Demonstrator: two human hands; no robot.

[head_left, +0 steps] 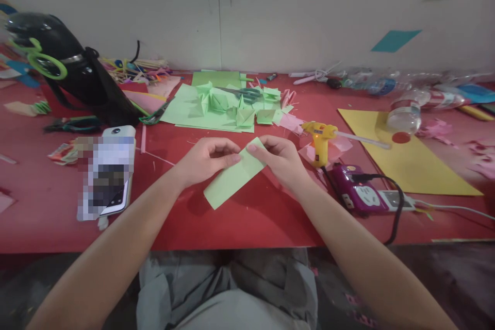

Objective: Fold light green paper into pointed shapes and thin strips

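Between my hands, above the red tabletop (pixel 185 227), is a light green paper strip (pixel 234 178), tilted with its lower end to the left. My left hand (pixel 211 157) pinches its upper left edge with the thumb on top. At the upper right end, my right hand (pixel 280 157) grips the strip, thumb pressed on its face and the other fingers partly hidden behind it. Just beyond my hands, several folded green paper pieces (pixel 245 116) rest on light green sheets (pixel 181 105), with dark-handled scissors (pixel 247 94) lying behind them.
A phone (pixel 112 175) stands at the left, near a black bottle (pixel 77 67). On the right are a yellow glue gun (pixel 320 142), a purple power socket (pixel 358 188) with cables, a yellow sheet (pixel 417 165) and a plastic bottle (pixel 404 116). A wall (pixel 154 15) rises behind the table.
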